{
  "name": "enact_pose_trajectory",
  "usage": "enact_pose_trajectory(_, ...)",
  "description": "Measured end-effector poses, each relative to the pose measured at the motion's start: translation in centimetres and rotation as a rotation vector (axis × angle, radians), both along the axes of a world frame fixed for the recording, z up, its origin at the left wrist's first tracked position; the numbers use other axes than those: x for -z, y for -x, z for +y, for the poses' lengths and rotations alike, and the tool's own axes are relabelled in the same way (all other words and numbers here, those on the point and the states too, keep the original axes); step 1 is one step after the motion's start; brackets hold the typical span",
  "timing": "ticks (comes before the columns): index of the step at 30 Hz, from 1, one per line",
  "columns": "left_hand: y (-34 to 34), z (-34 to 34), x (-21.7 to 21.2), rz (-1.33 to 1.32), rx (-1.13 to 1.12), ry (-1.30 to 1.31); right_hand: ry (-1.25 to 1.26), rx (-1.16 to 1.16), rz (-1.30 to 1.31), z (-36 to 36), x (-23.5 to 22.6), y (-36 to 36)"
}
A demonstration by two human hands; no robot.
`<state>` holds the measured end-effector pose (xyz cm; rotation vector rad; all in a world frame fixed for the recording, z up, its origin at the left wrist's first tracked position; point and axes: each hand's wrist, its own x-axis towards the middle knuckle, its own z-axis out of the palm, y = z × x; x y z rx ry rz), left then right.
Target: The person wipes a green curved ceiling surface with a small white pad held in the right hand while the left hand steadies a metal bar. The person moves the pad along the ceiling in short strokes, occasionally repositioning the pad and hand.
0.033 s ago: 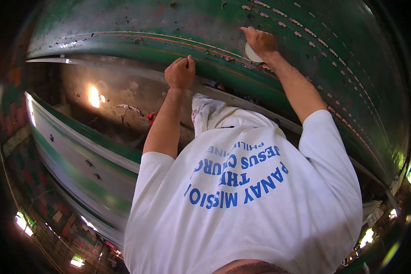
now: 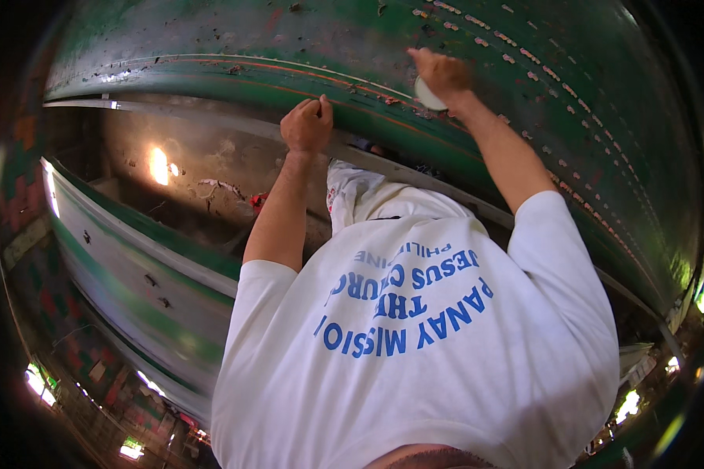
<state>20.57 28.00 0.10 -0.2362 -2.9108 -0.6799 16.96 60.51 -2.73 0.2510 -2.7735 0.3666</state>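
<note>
My right hand is closed over the green surface, thumb pointing left. A pale, round, disc-like piece shows under its near side; most of it is hidden, so its kind is unclear. My left hand is a fist with the thumb up, beside the near edge of the green surface. Its palm is turned away, so anything inside it is hidden. The long green surface is scuffed and carries dark flecks and pale and orange lines. Rows of small pinkish marks run along its right part.
A grey rail follows the near edge of the green surface. To the left lies a brownish floor with a bright light patch and scraps. Another long green-and-grey panel stands at lower left. White cloth hangs at my waist.
My right hand and the pale round piece have shifted slightly left and a little nearer. My left hand is nearly still, still closed.
</note>
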Motion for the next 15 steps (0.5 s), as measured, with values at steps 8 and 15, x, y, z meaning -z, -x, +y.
enact_pose_trajectory(8, 0.8, 0.1, 0.0, -0.013, -0.005, 0.005, 0.057, -0.016, 0.040, 3.6, 0.2, 1.0)
enact_pose_trajectory(15, 1.1, 0.0, 0.5, -0.021, -0.009, 0.024, 0.015, -0.009, -0.128, 1.8, 0.8, -0.6)
